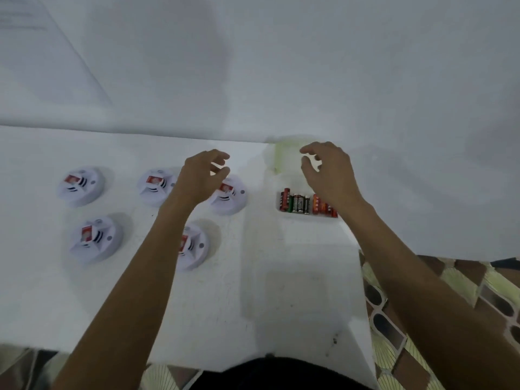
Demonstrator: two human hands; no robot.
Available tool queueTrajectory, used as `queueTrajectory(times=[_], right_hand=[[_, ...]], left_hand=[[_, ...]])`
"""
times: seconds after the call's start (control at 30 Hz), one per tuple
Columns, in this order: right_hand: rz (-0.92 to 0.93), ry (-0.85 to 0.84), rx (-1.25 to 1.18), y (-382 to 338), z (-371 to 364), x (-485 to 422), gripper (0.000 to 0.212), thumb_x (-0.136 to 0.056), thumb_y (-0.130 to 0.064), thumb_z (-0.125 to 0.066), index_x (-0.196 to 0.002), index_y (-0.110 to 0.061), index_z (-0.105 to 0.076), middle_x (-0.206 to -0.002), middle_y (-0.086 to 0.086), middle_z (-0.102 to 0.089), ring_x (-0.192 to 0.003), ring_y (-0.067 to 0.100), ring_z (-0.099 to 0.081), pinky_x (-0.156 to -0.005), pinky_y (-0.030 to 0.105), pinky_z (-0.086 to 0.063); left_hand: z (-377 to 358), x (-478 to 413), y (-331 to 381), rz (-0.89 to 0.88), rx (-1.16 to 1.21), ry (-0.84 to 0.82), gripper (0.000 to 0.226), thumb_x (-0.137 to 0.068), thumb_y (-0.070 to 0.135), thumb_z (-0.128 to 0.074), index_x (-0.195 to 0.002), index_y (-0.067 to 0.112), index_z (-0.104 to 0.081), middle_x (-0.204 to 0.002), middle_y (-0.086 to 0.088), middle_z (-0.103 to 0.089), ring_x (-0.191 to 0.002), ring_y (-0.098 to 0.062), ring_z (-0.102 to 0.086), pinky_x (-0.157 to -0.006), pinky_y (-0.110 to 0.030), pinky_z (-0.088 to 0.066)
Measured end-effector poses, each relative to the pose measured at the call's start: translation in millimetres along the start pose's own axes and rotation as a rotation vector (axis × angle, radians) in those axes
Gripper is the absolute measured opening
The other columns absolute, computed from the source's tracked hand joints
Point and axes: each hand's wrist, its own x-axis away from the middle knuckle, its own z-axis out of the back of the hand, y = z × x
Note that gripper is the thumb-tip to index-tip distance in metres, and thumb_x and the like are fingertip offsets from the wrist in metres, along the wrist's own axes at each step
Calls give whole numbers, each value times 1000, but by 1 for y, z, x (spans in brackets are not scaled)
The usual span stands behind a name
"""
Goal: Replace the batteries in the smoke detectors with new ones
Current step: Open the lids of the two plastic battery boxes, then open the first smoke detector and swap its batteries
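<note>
A: Item one, smoke detectors?

B: Five white round units on the white table (253, 277), each with a red-and-white label on top. Far row of three: one at ten o'clock (81, 186), one beside it (155, 187), and a third (229, 199) partly behind the left hand. Near row of two: one at nine o'clock (95, 239), one (192, 246) partly behind the left forearm.

A: Item two, batteries?

B: One row of cylindrical batteries (306, 204) at one o'clock, upright side by side in a shallow white tray (306, 216). Red ones at both ends, green-and-black ones between. The row's right end is hidden by the right wrist.

A: Hands?

B: Left hand (201, 175) raised over the far row of detectors, fingers loosely curled with a narrow gap to the thumb, holding nothing. Right hand (327, 170) raised past the batteries at one o'clock, fingers curled and spread, also empty.

A: Anything else?

B: A pale green patch (281, 156) on the table's far edge, by the right hand. Patterned floor tiles (450, 291) at four o'clock.
</note>
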Motion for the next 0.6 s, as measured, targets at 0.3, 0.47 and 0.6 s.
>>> queueTrajectory(times=[0.3, 0.47, 0.6], right_hand=[[-52, -386, -157, -110, -87, 90, 24, -93, -16, -57, -114, -10, -68, -97, 9, -72, -77, 16, -63, -73, 23, -47], [-207, -628, -17, -129, -125, 106, 36, -98, -21, -51, -131, -8, -55, -125, 12, -63, -110, 25, -59, -90, 31, -47], [-361, -515, -185, -136, -138, 113, 36, -95, -18, -52, -131, -16, -56, -107, 3, -67, -95, 15, -62, -71, 23, -50]], left_hand=[[37, 112, -78, 67, -142, -361, 79, -71, 53, -75, -138, 25, -43, -141, 0, -44, -127, -20, -41, -101, -35, -35], [32, 134, -97, 13, -186, -469, 108, -59, 53, -82, -147, 30, -23, -150, 4, -27, -131, -21, -31, -105, -36, -34], [31, 137, -103, -101, -212, -380, 103, -65, 48, -80, -148, 30, -22, -145, 1, -32, -125, -22, -36, -96, -34, -39]])
